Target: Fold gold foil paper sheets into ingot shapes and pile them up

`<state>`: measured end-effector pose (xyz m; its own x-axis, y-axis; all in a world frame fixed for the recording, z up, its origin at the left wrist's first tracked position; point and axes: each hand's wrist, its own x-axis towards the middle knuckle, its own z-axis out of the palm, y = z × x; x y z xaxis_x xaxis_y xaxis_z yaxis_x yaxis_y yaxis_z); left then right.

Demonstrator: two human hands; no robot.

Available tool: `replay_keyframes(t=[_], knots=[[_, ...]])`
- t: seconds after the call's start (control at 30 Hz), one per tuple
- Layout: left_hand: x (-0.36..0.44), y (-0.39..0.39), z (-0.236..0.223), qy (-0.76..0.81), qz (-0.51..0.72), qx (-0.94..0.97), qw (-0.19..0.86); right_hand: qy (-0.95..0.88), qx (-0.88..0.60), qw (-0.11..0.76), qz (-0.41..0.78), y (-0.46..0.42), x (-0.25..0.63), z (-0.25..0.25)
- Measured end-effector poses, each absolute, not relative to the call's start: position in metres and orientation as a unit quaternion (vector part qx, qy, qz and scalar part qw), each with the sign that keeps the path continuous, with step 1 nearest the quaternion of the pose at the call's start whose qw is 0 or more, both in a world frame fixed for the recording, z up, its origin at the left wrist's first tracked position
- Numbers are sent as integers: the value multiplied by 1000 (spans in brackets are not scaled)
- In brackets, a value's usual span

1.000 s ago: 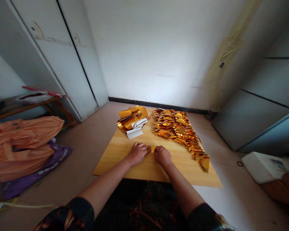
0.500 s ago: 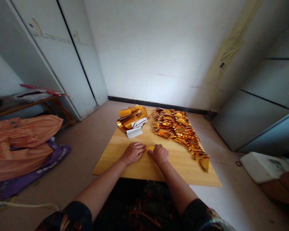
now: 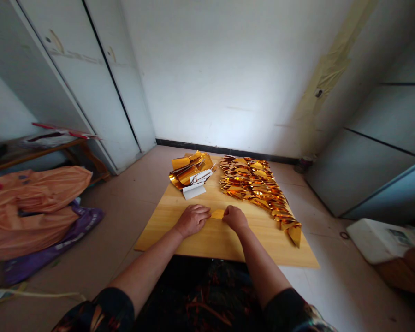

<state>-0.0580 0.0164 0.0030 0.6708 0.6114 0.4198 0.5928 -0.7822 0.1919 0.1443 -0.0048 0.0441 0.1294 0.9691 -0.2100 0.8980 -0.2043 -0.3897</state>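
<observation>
A small piece of gold foil paper lies on the wooden board between my two hands. My left hand is curled, knuckles up, pressing on the paper's left edge. My right hand is closed in a pinch on its right edge. Behind my hands, a loose pile of gold foil sheets with white backing sits at the board's far left. A long row of folded gold pieces runs from the far middle down the board's right side.
The board rests low over a tiled floor. Orange and purple bags lie on the left floor below a wooden bench. White cabinet doors stand at back left. A white box sits at right.
My hands have drawn slightly apart, showing more of the gold paper between them. The piles on the board have not moved.
</observation>
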Motion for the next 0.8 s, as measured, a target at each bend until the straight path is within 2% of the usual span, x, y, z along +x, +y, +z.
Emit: replay_keyframes(t=[0.53, 0.73, 0.8], knots=[[-57, 15, 6, 329, 234, 915, 21, -594, -754, 122, 252, -6, 179, 30], [-56, 14, 6, 333, 222, 916, 20, -608, -734, 235, 191, -9, 161, 40], [-56, 14, 5, 339, 222, 914, 20, -634, -717, 218, 191, -8, 146, 44]])
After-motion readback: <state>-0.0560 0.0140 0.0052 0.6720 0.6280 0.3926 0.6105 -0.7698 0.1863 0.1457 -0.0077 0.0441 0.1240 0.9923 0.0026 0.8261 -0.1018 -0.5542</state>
